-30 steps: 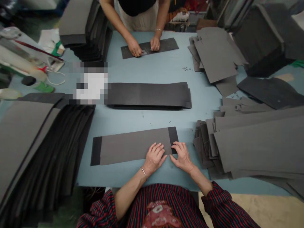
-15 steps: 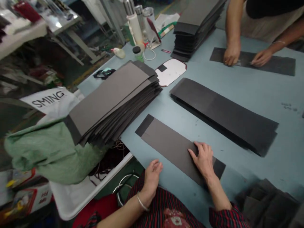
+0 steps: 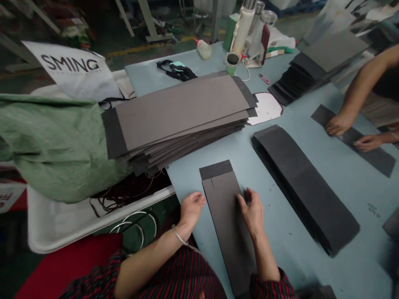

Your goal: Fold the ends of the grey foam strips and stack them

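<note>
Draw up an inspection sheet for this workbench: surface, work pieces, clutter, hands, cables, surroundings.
Surface: blue tabletop, small dark specks near the dark stack.
Work pieces: grey panel on a dark backing, short dark line near its far end; large grey stack with uneven edges.
Clutter: red-tipped bottle, dark-lidded jar, pink-handled tool.
Hands: left hand beside the panel's left edge, contact unclear; right hand at its right edge.
Cables: thin white loop by the jar; dark cord-like strands in the white bin.
Surroundings: co-worker's hands on a dark strip; green cloth over the bin.
</note>
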A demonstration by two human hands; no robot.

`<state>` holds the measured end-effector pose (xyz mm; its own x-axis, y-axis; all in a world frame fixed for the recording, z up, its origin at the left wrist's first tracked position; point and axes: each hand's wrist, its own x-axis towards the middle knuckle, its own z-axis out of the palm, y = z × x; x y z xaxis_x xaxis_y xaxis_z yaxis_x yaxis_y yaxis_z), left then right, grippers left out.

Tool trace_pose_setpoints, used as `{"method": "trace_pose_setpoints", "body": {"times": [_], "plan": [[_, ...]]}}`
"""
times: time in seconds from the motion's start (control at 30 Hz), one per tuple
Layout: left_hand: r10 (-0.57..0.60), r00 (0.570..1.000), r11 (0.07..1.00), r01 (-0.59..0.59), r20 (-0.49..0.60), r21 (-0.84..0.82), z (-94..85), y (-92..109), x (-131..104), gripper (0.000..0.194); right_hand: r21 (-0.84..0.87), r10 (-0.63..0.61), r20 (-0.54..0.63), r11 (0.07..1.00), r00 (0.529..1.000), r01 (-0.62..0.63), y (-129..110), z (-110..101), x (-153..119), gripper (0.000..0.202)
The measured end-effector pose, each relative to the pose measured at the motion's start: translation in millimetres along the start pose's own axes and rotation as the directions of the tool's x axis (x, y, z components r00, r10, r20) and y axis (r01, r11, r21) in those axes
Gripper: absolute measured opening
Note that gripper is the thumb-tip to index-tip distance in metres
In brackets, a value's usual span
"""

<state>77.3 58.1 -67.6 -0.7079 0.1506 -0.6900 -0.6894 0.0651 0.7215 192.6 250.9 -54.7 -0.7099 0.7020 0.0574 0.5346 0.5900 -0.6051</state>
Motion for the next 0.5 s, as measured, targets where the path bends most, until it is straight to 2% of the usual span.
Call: {"method": "trace_pose_setpoints", "body": {"times": [0.07,0.17,0.3,0.5], "plan": [[0.003,1.000,1.000,-0.003,-0.011,-0.001,4.1,2,7,0.034,0.001,0.014,0.024,1.000,1.000,-0.014,-15,14,23,0.052],[0.020,1.000,0.999,-0.020,-0.022,0.035,7.9,2,16,0.030,-0.047,0.089,0.018,0.995,0.996,-0.088,-26,26,39,0.050],[0.059,0.998,0.989,-0.057,-0.009,0.133,8.9,2,24,0.020,-0.067,0.144,0.004,0.987,0.990,-0.143,-28,31,46,0.047],[0.094,0.996,0.954,-0.089,-0.006,0.287,9.5,9,29,0.017,-0.087,0.132,-0.078,0.986,0.988,-0.139,-29,38,47,0.047]]}}
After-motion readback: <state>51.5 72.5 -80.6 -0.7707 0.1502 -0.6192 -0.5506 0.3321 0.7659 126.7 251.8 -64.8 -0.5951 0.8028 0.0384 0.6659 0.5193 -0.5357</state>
